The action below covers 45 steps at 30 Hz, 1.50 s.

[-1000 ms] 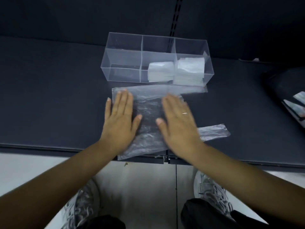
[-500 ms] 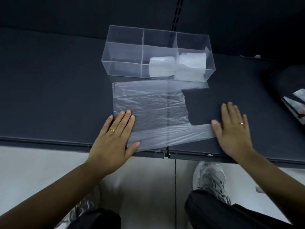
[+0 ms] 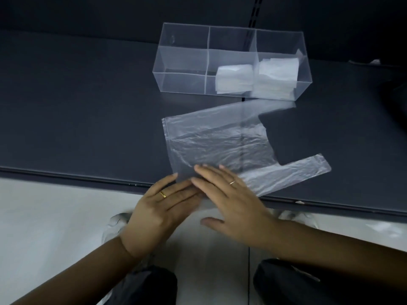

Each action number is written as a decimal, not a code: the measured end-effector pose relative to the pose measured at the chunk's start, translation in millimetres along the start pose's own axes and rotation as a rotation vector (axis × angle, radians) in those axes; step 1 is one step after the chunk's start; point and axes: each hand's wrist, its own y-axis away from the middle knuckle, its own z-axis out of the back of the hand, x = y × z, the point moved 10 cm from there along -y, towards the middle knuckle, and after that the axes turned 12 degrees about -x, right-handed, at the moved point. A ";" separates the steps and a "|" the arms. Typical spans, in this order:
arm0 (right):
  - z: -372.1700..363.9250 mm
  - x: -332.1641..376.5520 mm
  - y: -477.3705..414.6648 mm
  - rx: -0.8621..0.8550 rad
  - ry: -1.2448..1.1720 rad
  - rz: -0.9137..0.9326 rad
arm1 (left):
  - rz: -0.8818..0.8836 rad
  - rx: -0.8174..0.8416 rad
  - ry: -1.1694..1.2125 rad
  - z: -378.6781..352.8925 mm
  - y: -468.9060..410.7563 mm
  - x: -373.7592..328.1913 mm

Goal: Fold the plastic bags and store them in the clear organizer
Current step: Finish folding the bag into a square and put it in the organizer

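**Dark shelf, one bag flat, both hands at its corner**

Dark shelf [image 3: 88, 106], pale floor [image 3: 44, 216] below its front edge. Organizer [image 3: 182, 62] stands toward the back, three compartments. Folded bags [image 3: 233, 79] in the middle one, a taller stack [image 3: 277, 75] in the right.

Bag [image 3: 220, 139] lies flat just before the organizer, handles to the right. Far handle reaches the organizer's front wall; near handle runs close to the shelf edge.

Left hand [image 3: 158, 210]: fingers straight and together, tips at the bag's near left corner. Thumb out of sight, so a pinch cannot be told.

Right hand [image 3: 233, 201]: fingers straight, flat on the bag's near edge, crossing over the left fingertips. Thumb spread wide over the floor.

Gold ring on each hand
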 end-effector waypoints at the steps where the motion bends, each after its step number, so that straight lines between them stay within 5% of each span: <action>1: 6.8 -0.8 -2.0 -0.059 -0.018 -0.010 | 0.048 -0.011 0.052 4.2 -4.2 -1.8; 5: 52.0 -37.5 6.3 -0.215 -0.091 -0.174 | 0.402 0.037 0.232 16.8 -11.9 19.8; 10: 93.3 -100.2 43.8 -0.060 -0.178 -0.500 | 0.915 0.040 0.476 32.6 9.7 67.0; 14: 107.5 -131.4 51.3 0.032 -0.356 -0.632 | 1.079 -0.041 0.574 43.9 16.7 96.7; 22: 110.4 -210.6 39.1 -0.202 -0.551 -0.868 | 1.232 -0.040 0.536 15.8 7.6 157.9; 33: 99.5 -256.3 36.2 -0.395 -0.152 -1.023 | 1.095 0.051 -0.062 5.0 -9.8 182.4; 37: 108.3 -244.2 32.3 -0.372 -0.040 -1.047 | 0.638 -0.190 -0.251 20.9 -45.2 127.4; 41: 131.2 -166.8 -13.2 -0.567 0.135 -0.714 | 0.481 0.141 -0.165 -37.3 -43.1 91.4; 45: 47.9 -43.0 -80.0 -0.216 -0.169 -0.312 | 0.488 0.369 -0.315 -61.7 -12.1 97.9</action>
